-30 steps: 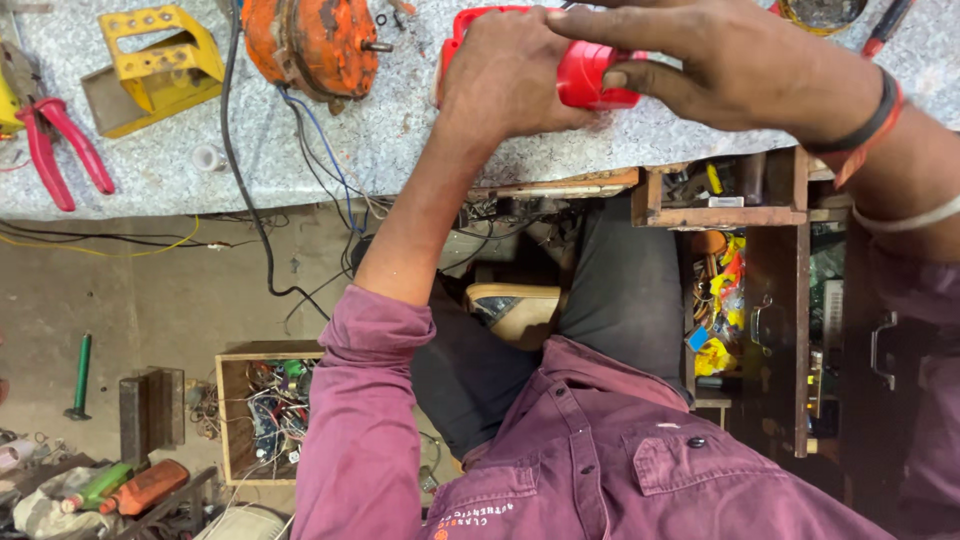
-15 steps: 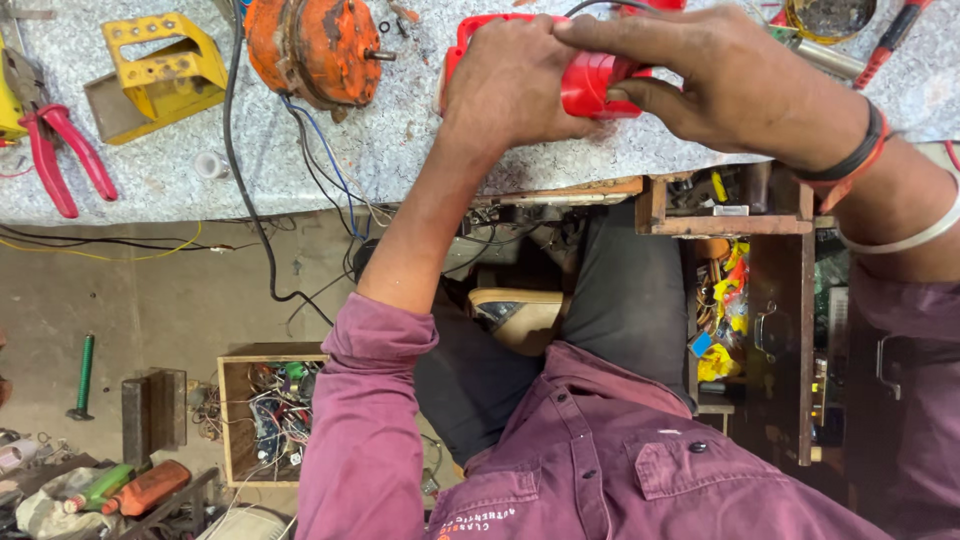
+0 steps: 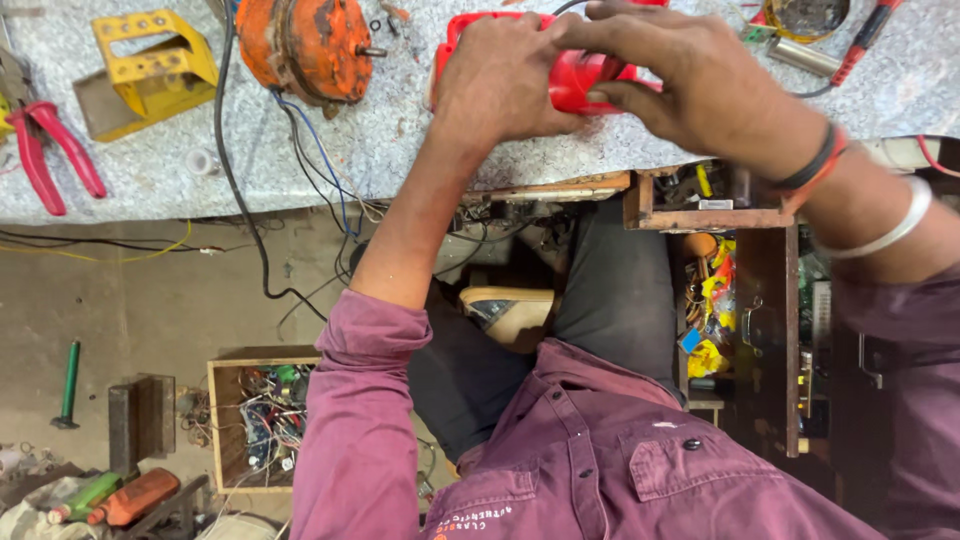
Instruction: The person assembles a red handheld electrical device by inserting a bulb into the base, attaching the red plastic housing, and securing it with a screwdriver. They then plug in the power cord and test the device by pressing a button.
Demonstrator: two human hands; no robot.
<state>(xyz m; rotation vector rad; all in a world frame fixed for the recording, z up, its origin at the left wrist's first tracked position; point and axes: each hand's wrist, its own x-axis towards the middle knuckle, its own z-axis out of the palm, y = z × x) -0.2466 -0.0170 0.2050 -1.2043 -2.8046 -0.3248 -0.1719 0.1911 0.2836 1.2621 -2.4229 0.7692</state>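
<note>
A red plastic tool housing (image 3: 580, 75) lies on the speckled stone workbench (image 3: 400, 140) near its front edge. My left hand (image 3: 500, 80) grips its left part from above. My right hand (image 3: 680, 70) wraps over its right end, fingers curled around the red body. Most of the housing is hidden under both hands. I wear a maroon shirt, and my right wrist carries bands and a metal bangle.
An orange motor (image 3: 305, 45) with wires, a yellow metal bracket (image 3: 150, 65) and red-handled pliers (image 3: 50, 150) lie on the bench's left. A red-handled screwdriver (image 3: 860, 40) is at the right. An open drawer (image 3: 720, 300) of parts sits under the bench. A wooden box of wires (image 3: 255, 420) stands on the floor.
The view has shifted down slightly, so the bench things sit lower in frame. My right hand has slid a little left over the red housing; both hands stay on it.
</note>
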